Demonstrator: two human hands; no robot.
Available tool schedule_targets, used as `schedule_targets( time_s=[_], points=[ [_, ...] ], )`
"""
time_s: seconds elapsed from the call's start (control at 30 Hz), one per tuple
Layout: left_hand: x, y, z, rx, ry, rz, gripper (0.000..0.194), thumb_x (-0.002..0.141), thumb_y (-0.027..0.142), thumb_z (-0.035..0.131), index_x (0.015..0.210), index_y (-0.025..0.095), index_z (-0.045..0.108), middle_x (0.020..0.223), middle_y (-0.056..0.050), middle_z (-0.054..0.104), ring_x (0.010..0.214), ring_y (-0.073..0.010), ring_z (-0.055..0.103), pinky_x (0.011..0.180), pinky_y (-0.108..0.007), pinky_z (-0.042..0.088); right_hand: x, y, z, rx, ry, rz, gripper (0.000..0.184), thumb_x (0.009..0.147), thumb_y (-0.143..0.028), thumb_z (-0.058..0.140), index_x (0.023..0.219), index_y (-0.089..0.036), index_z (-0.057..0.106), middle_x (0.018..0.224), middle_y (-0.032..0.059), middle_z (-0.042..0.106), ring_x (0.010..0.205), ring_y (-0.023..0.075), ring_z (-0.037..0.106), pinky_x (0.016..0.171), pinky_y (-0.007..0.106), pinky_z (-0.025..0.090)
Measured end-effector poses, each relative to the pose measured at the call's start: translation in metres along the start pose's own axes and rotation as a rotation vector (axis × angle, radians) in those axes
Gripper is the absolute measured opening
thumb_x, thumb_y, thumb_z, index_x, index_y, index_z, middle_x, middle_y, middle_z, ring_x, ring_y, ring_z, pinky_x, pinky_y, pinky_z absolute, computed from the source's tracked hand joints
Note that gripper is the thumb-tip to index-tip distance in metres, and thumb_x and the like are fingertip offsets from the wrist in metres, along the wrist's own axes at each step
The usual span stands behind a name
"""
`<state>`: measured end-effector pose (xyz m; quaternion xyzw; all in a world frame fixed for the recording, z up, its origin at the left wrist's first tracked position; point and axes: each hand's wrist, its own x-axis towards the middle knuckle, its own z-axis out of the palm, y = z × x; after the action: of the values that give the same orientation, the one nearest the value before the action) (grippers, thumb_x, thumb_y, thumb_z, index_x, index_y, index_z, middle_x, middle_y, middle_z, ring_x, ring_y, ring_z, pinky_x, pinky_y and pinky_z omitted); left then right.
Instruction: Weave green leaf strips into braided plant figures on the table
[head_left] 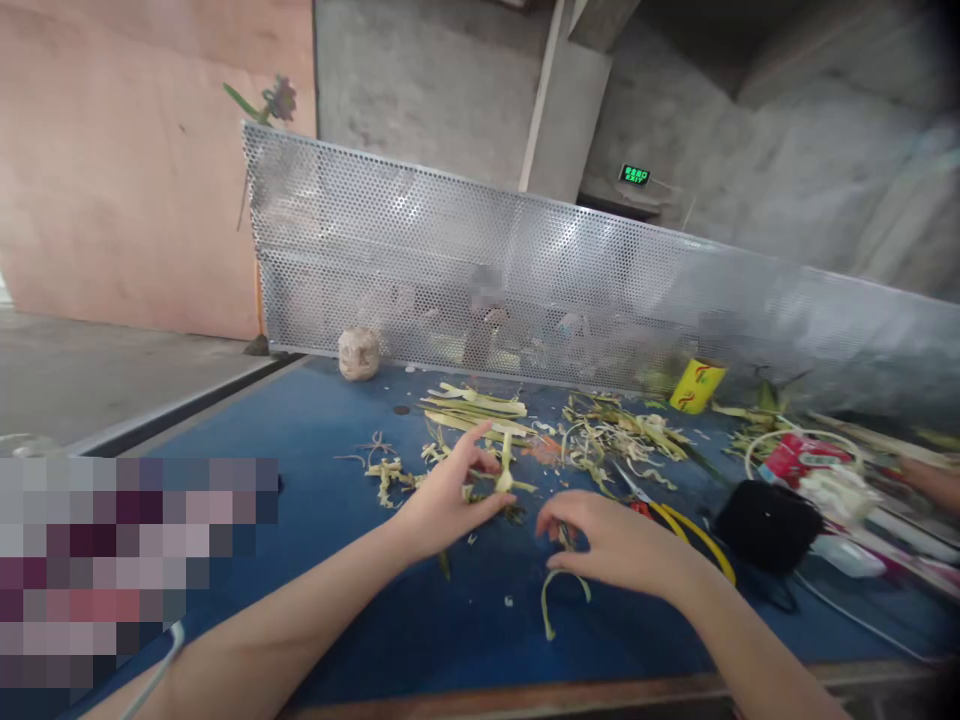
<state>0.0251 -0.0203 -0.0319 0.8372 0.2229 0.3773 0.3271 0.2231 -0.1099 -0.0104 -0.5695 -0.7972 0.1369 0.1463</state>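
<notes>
"Handling the pale green stalk piece (507,462) well would depend on what, in this step?"

"On steadiness, it is judged. The stalk is seen at the fingertips of the left hand (446,492), near the middle of the worktop (360,640). Those fingers are curved around a gap, the thumb brought close to the stalk's lower end; whether it is actually gripped cannot be told."

"And the right hand (611,535)?"

"It is held just to the right and nearer, its fingers bent towards the thumb. Whether anything is pinched there cannot be told. A curved green strip (547,605) is seen just below."

"What should be minded?"

"If fibres are to be stripped, the stalk should be braced close to the working point and the pull kept slow and lengthwise, so that snapping is avoided. Pieces should be kept apart from the tangled peelings (600,430) on the far right, and the metal blade (632,483) beyond the right hand should be avoided."
</notes>
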Motion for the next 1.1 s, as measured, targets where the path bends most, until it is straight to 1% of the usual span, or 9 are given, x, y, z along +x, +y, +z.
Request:
schedule_targets(
  time_s=[0.13,0.33,0.43,0.53,0.63,0.77,0.93,1.03,1.1],
  points=[
    [-0.004,0.002,0.002,0.038,-0.072,0.042,0.065,0.075,0.02,0.054,0.131,0.02,0.02,0.098,-0.006,0.056,0.091,-0.0162,0.052,0.086,-0.034,0.04,-0.012,-0.002,0.011,-0.031,-0.007,0.063,0.007,0.073,-0.017,0.054,0.074,-0.021,0.059,0.066,-0.0014,0.057,0.06,0.0126,0.051,0.056,0.024,0.035],
    [-0.006,-0.001,-0.006,0.089,-0.185,0.201,0.076,0.069,-0.004,0.034,0.135,0.025,0.008,0.098,-0.002,0.06,0.1,-0.0149,0.05,0.096,-0.038,0.033,0.013,0.004,-0.002,0.393,0.399,0.197,0.018,0.073,-0.033,0.054,0.065,-0.017,0.055,0.059,-0.0009,0.054,0.056,0.0123,0.049,0.053,0.023,0.037],
    [-0.005,-0.002,-0.007,0.151,-0.121,0.182,0.075,0.071,-0.004,0.031,0.135,0.026,0.009,0.101,-0.003,0.059,0.1,-0.0158,0.05,0.094,-0.04,0.034,0.038,0.005,-0.005,0.64,0.529,0.228,0.022,0.066,-0.038,0.06,0.063,-0.017,0.053,0.057,-0.0018,0.052,0.049,0.01,0.044,0.046,0.022,0.032],
    [-0.004,-0.003,-0.006,0.235,0.106,0.149,0.068,0.078,0.007,0.04,0.135,0.026,0.008,0.107,-0.007,0.052,0.099,-0.0186,0.049,0.09,-0.041,0.038,0.067,-0.003,0.002,0.792,0.472,0.235,0.025,0.061,-0.039,0.064,0.064,-0.017,0.052,0.052,-0.0045,0.048,0.042,0.0069,0.035,0.04,0.02,0.026],
    [-0.003,-0.005,-0.007,0.294,0.258,0.156,0.078,0.076,0.019,0.054,0.136,0.025,0.005,0.098,-0.006,0.051,0.09,-0.0189,0.05,0.084,-0.039,0.042,0.091,-0.018,0.014,0.88,0.411,0.187,0.024,0.061,-0.038,0.063,0.063,-0.018,0.05,0.053,-0.0054,0.045,0.042,0.0064,0.034,0.039,0.019,0.026],
    [-0.004,-0.006,-0.006,0.372,0.26,0.198,0.072,0.077,0.02,0.056,0.134,0.027,0.013,0.088,-0.002,0.055,0.084,-0.0185,0.052,0.08,-0.038,0.043,0.102,-0.03,0.03,0.983,0.338,0.131,0.021,0.063,-0.036,0.059,0.062,-0.018,0.049,0.055,-0.0047,0.046,0.042,0.0055,0.032,0.039,0.019,0.026],
    [-0.002,-0.003,-0.005,0.362,0.251,0.197,0.055,0.079,0.017,0.052,0.128,0.026,0.029,0.078,0.002,0.057,0.076,-0.0142,0.055,0.079,-0.033,0.043,0.092,-0.018,0.037,1.054,0.261,0.152,0.023,0.064,-0.039,0.06,0.061,-0.018,0.05,0.046,-0.0075,0.037,0.039,0.0053,0.028,0.039,0.019,0.023],
    [0.0,-0.002,-0.006,0.271,0.315,0.108,0.056,0.078,0.021,0.056,0.127,0.025,0.03,0.074,0.004,0.058,0.07,-0.0116,0.055,0.075,-0.028,0.045,0.088,-0.009,0.035,1.063,0.298,0.174,0.026,0.067,-0.042,0.058,0.063,-0.018,0.049,0.047,-0.0068,0.037,0.04,0.006,0.028,0.038,0.02,0.022],
    [0.001,-0.003,-0.007,0.212,0.353,0.053,0.058,0.076,0.024,0.058,0.127,0.023,0.03,0.071,0.004,0.058,0.063,-0.0102,0.052,0.067,-0.025,0.046,0.086,-0.007,0.032,1.033,0.424,0.167,0.024,0.069,-0.041,0.057,0.07,-0.019,0.048,0.056,-0.0049,0.042,0.043,0.0069,0.032,0.04,0.02,0.024]
  ],
)
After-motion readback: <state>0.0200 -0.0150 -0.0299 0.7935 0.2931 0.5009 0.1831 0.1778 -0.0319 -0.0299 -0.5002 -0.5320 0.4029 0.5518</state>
